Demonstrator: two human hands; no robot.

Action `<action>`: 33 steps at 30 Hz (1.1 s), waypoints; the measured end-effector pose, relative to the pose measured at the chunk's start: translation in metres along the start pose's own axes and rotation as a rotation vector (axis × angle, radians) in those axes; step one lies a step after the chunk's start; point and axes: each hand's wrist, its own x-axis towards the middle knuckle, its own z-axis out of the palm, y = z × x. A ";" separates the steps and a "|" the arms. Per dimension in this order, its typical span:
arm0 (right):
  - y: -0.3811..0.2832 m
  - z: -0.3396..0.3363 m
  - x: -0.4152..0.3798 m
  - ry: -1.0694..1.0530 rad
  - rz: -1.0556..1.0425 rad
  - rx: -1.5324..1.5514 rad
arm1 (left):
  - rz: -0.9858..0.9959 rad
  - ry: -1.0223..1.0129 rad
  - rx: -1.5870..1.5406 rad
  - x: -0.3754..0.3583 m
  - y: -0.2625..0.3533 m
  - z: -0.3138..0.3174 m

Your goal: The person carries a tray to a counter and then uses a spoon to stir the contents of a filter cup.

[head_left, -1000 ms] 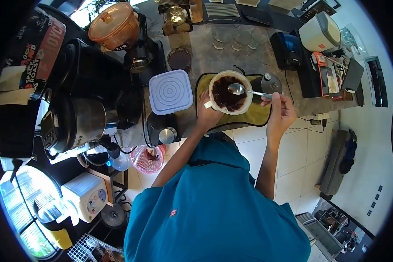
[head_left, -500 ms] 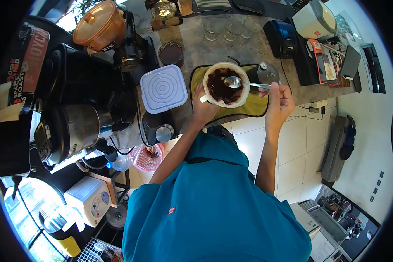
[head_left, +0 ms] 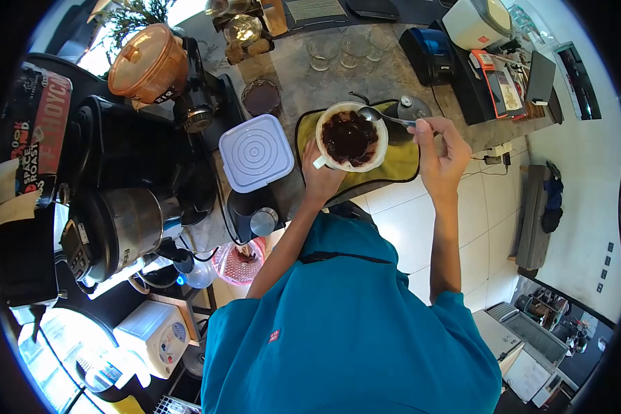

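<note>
My left hand point(head_left: 320, 176) grips the near side of a white dripper point(head_left: 350, 140) lined with a paper filter and filled with wet dark coffee grounds. It stands over a yellow-green cloth point(head_left: 393, 164) on the stone counter. My right hand point(head_left: 440, 153) pinches the handle of a metal spoon point(head_left: 381, 116), whose bowl rests at the dripper's far right rim. A dark kettle point(head_left: 407, 110) sits just behind the spoon, partly hidden by it.
A square white-lidded container point(head_left: 256, 152) lies left of the dripper. A grinder with an orange hopper point(head_left: 148, 63), a steel boiler point(head_left: 127, 224), glasses point(head_left: 345, 48), a black printer point(head_left: 428, 48) and a pink bin point(head_left: 240, 260) surround the spot. White floor tiles lie at right.
The spoon has moved from over the grounds to the dripper's far right rim, and my right hand has risen with it. My left hand still holds the dripper.
</note>
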 end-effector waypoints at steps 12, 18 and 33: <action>-0.009 0.011 0.015 -0.163 -0.244 -0.213 | 0.057 0.048 0.025 0.006 0.008 -0.004; -0.011 0.014 0.012 -0.159 -0.272 -0.214 | 0.079 0.013 0.102 0.008 0.003 -0.003; 0.035 0.028 -0.013 -0.008 0.416 0.221 | 0.064 0.048 0.020 0.002 0.010 -0.005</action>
